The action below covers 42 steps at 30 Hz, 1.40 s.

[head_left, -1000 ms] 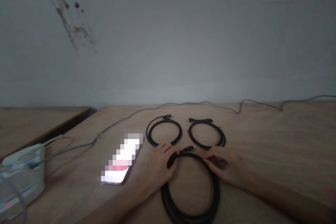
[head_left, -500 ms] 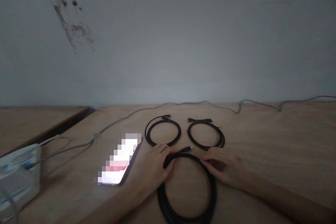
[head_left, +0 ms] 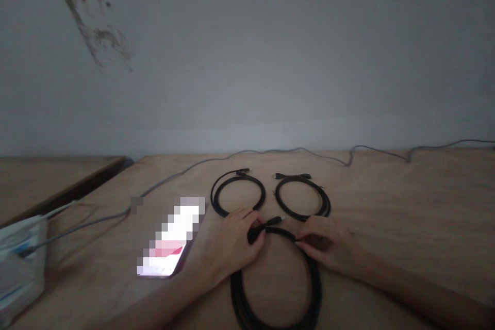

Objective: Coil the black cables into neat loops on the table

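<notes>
A large coil of black cable (head_left: 315,289) lies on the table in front of me, its lower edge cut off by the frame. My left hand (head_left: 242,237) is closed around the coil's upper left, where a cable end with a connector plug (head_left: 275,221) sticks out to the right. At the coil's upper right, my right hand (head_left: 328,242) pinches the cable between thumb and fingers. Two smaller black cable coils lie just beyond my hands: a left coil (head_left: 264,193), partly behind my left hand, and a right coil (head_left: 279,198) near my right fingers.
A phone (head_left: 174,247) with a lit, blurred screen lies left of my left hand. At the far left stands a white power strip or box (head_left: 36,273) with a grey cord (head_left: 166,179) running along the table's back. Behind rises a grey wall (head_left: 247,62).
My left hand has shifted slightly right along the top of the large coil, bunching the cable there. My right hand keeps its pinch. The view has turned a little.
</notes>
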{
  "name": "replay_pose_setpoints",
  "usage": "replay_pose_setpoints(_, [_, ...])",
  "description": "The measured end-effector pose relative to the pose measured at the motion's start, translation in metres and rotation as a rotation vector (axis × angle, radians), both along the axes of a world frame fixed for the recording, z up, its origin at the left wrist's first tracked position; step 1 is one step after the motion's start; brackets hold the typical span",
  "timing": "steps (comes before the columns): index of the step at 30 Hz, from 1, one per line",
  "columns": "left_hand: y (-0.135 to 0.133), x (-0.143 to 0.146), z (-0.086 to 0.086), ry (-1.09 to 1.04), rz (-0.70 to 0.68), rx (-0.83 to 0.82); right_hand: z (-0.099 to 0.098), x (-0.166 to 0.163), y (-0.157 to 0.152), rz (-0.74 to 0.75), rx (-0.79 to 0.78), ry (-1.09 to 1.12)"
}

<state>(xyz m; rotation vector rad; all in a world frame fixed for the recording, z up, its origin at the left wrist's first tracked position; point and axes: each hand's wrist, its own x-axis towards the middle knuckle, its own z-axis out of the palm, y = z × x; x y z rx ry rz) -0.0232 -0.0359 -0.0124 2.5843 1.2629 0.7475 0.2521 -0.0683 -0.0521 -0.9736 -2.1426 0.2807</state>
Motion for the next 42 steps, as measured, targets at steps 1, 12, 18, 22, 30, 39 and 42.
replay_pose_setpoints(1, [0.0,0.001,-0.001,-0.005,-0.002,0.004,0.0,0.0,0.0,-0.004,0.003,0.006])
replay_pose_setpoints(12, [0.0,0.001,-0.003,-0.011,-0.028,0.006,0.0,0.001,0.0,0.028,-0.049,0.068])
replay_pose_setpoints(18, [0.0,0.001,-0.004,-0.029,-0.006,-0.003,0.005,0.002,0.001,-0.026,-0.123,0.081])
replay_pose_setpoints(22, [0.001,0.0,-0.005,-0.036,0.002,-0.009,0.002,0.002,0.002,-0.113,-0.151,0.074])
replay_pose_setpoints(30, [0.003,-0.001,-0.006,-0.026,-0.031,-0.024,-0.001,0.001,0.001,-0.136,-0.238,0.104])
replay_pose_setpoints(39, [0.002,0.002,-0.004,-0.013,-0.014,-0.018,0.008,-0.003,-0.003,-0.156,-0.208,-0.01])
replay_pose_setpoints(42, [0.001,0.002,-0.002,-0.003,-0.017,-0.022,0.012,-0.009,-0.006,-0.258,-0.107,-0.129])
